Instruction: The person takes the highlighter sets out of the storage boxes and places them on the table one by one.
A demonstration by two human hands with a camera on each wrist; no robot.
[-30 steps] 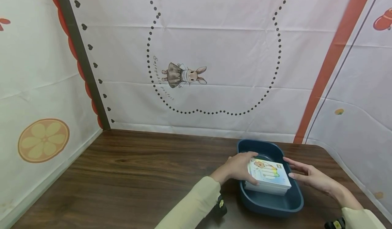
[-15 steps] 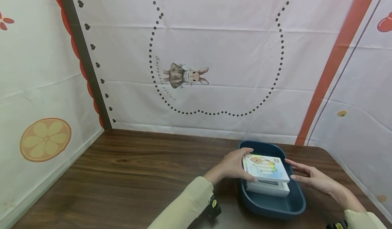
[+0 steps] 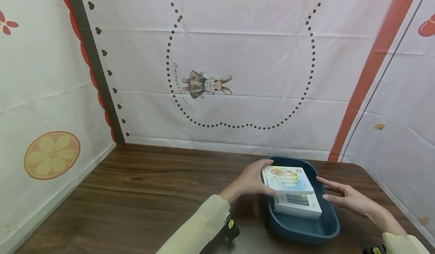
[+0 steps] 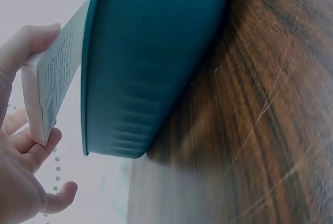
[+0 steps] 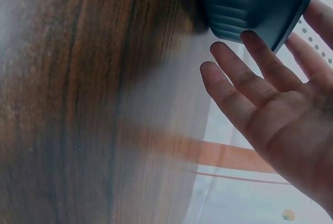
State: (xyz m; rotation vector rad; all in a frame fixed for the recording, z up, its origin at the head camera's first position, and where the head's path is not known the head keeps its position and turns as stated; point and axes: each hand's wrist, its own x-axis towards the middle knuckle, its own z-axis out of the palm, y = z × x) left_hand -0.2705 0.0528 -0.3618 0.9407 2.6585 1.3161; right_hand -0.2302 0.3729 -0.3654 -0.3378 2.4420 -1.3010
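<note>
My left hand [image 3: 249,180] grips a flat white box [image 3: 289,180] by its left end, thumb at the near side and fingers at the far side. Printed on its lid are a bear and coloured sticks; small text covers the underside of the box [image 4: 61,70] in the left wrist view. The box is held over a dark blue bin [image 3: 300,229], partly above a second white box [image 3: 295,208] with a dark window, which lies inside. At the bin's right rim is my right hand [image 3: 350,197], its fingers extended and its fingertips at the rim.
The bin stands on a brown wood-grain table [image 3: 163,193], near its right side. A white printed cloth [image 3: 238,57] hangs behind the table, and similar cloth covers both sides. A black camera [image 3: 232,228] is strapped to the left wrist.
My left hand has lifted the bear-printed box off the second box and moved it left and up, uncovering the lower box's window. The right hand stays by the rim.
</note>
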